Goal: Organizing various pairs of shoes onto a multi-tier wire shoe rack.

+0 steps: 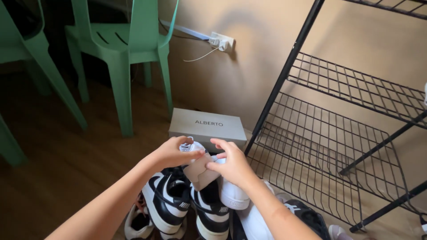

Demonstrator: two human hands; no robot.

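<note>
My left hand (174, 152) and my right hand (231, 165) together hold a white and beige sneaker (199, 170) up off the floor, heel end toward me. The left fingers grip its top edge, the right fingers pinch its side. Below the hands lies a pile of shoes: black and white sneakers (165, 199) and a white sneaker (233, 197). A grey shoe box (208, 126) sits on the floor just beyond my hands.
A black wire shoe rack (338, 129) with bare shelves stands at the right against a beige wall. Green plastic chairs (120, 44) stand at the back left on the wooden floor. A wall socket (221, 42) with a cable is on the wall.
</note>
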